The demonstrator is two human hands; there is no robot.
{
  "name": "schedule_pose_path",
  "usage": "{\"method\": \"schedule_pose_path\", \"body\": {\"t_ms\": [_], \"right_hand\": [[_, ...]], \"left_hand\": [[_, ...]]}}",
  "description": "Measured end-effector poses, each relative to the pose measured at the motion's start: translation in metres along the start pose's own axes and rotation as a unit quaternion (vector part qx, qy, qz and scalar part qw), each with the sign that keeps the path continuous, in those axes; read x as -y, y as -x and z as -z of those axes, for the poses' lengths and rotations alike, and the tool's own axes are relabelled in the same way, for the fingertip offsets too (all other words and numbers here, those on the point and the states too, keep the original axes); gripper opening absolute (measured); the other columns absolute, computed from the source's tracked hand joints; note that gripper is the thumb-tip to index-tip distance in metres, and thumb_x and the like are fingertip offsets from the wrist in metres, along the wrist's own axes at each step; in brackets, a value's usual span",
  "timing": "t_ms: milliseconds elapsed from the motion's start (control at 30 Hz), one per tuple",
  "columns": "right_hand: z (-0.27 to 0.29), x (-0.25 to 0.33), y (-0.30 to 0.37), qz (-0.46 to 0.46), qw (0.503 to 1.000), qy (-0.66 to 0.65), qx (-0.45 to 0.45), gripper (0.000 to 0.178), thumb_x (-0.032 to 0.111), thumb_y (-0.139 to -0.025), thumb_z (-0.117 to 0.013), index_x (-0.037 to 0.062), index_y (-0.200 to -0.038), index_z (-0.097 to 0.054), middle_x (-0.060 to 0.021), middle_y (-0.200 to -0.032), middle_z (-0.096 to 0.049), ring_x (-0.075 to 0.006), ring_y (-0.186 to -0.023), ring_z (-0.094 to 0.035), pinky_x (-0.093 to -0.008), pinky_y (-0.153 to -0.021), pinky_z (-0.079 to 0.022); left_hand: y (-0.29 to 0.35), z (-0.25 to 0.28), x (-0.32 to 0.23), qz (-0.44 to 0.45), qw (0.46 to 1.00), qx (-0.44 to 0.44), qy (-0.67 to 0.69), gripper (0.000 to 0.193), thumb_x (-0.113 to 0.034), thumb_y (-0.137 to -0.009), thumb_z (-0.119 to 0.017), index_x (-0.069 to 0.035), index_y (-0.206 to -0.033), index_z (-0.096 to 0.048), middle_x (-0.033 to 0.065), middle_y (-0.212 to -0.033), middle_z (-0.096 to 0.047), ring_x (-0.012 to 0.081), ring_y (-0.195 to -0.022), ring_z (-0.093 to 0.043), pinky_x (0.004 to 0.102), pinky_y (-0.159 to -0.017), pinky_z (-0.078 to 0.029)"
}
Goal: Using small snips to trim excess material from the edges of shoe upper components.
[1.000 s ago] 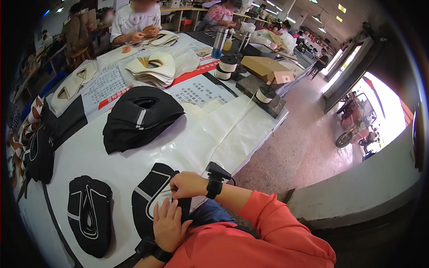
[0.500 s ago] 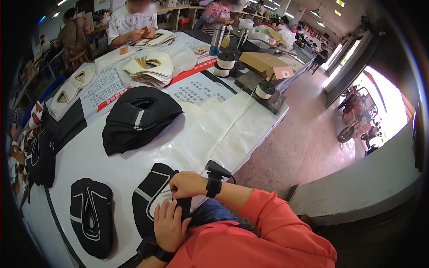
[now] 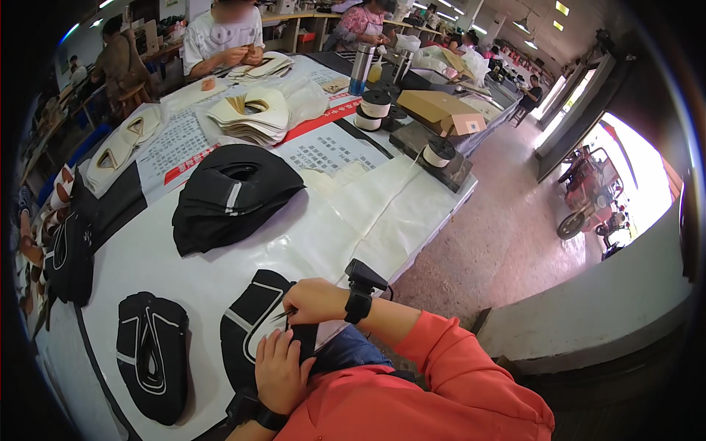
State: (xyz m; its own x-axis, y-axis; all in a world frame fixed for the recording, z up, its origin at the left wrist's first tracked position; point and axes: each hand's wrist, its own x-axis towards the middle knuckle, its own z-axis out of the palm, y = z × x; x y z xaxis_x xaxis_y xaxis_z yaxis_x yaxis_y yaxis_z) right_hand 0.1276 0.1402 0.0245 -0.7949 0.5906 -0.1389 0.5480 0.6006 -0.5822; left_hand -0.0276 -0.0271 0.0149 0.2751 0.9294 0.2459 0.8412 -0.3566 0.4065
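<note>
White-trimmed black shoe upper (image 3: 237,349): likely light, pliable; grasp outer edge. Left hand (image 3: 281,373) lies flat upon it; right hand (image 3: 314,300) grips slim pointed tool (image 3: 282,315).

Most of the thin dark tool (image 3: 282,315) is hidden by the right hand (image 3: 315,300), and its kind cannot be told; part of the white-trimmed black piece (image 3: 243,317) is covered by the left hand (image 3: 281,370); the left forearm (image 3: 252,434) is cut off by the lower edge; the head of the co-worker in white (image 3: 213,42) is blurred and cropped by the top edge; whatever is held by the far person in black (image 3: 532,95) is too small to be told
</note>
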Motion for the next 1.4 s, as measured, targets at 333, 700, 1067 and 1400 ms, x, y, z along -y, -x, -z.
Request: {"method": "schedule_pose_path", "body": {"t_ms": [333, 700, 1067, 1400], "right_hand": [[-0.003, -0.006, -0.005, -0.051, 0.998, -0.012, -0.023, 0.026, 0.031, -0.078, -0.072, 0.0065, -0.088, -0.075, -0.0135, -0.084, -0.073, -0.0342, -0.084, -0.071, -0.0431, -0.074, -0.055], [-0.021, 0.003, -0.001, -0.041, 0.998, -0.03, -0.037, 0.026, 0.031, -0.077, -0.073, 0.0072, -0.086, -0.075, -0.0149, -0.085, -0.074, -0.0351, -0.082, -0.071, -0.0447, -0.073, -0.055], [0.033, -0.01, -0.001, -0.026, 0.995, -0.063, 0.069, 0.026, 0.024, -0.079, -0.077, 0.0017, -0.091, -0.075, -0.0105, -0.074, -0.07, -0.0198, -0.065, -0.065, -0.0328, -0.063, -0.051], [0.017, 0.002, -0.002, -0.054, 0.991, -0.125, 0.017, 0.021, 0.017, -0.083, -0.074, -0.002, -0.092, -0.075, -0.0101, -0.075, -0.071, -0.0154, -0.069, -0.065, -0.0288, -0.067, -0.052]], "left_hand": [[-0.003, -0.002, 0.001, -0.001, 1.0, -0.013, 0.001, 0.038, -0.025, -0.083, -0.078, -0.001, -0.11, -0.066, 0.0165, -0.128, -0.062, 0.0397, -0.127, -0.053, 0.0545, -0.113, -0.037], [0.006, 0.008, -0.001, 0.001, 1.0, 0.011, -0.008, 0.036, -0.022, -0.084, -0.077, -0.001, -0.11, -0.065, 0.0161, -0.134, -0.059, 0.0405, -0.13, -0.051, 0.0551, -0.112, -0.037], [-0.002, 0.009, 0.01, -0.002, 0.999, 0.03, 0.014, 0.038, -0.023, -0.09, -0.072, -0.002, -0.12, -0.064, 0.0113, -0.145, -0.056, 0.0366, -0.134, -0.049, 0.0526, -0.115, -0.037], [0.002, 0.007, 0.007, -0.004, 1.0, 0.01, 0.027, 0.032, -0.021, -0.088, -0.074, -0.002, -0.113, -0.065, 0.0118, -0.137, -0.06, 0.0349, -0.127, -0.054, 0.0504, -0.11, -0.042]]}}
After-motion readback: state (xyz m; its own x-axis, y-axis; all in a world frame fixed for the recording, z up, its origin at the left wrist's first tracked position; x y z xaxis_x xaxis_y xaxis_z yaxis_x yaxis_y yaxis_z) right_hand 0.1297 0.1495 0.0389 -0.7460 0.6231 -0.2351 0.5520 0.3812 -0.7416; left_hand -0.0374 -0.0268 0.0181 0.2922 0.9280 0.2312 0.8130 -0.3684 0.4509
